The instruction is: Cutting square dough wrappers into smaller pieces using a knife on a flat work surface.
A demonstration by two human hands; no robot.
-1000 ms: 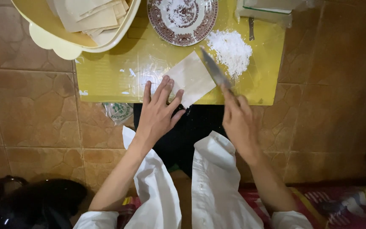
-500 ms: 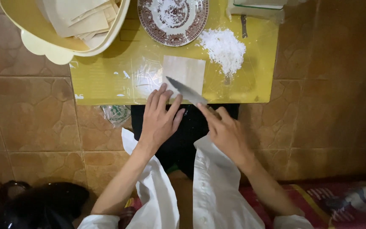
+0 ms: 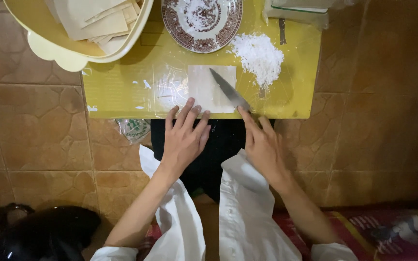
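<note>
Right hand [image 3: 263, 145] grip closed on knife [image 3: 229, 90], blade now lying across sheet [image 3: 205, 87]; left hand [image 3: 185, 137] open, fingertips unchanged at worktop [image 3: 117, 92] edge.

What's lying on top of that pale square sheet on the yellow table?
A knife blade lies across the sheet, and the left hand's fingertips press its near edge. The knife handle is hidden under the right hand.

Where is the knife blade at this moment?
In the head view, the knife lies slanted over the right part of the white square sheet, held by the right hand, below the white powder pile.
</note>
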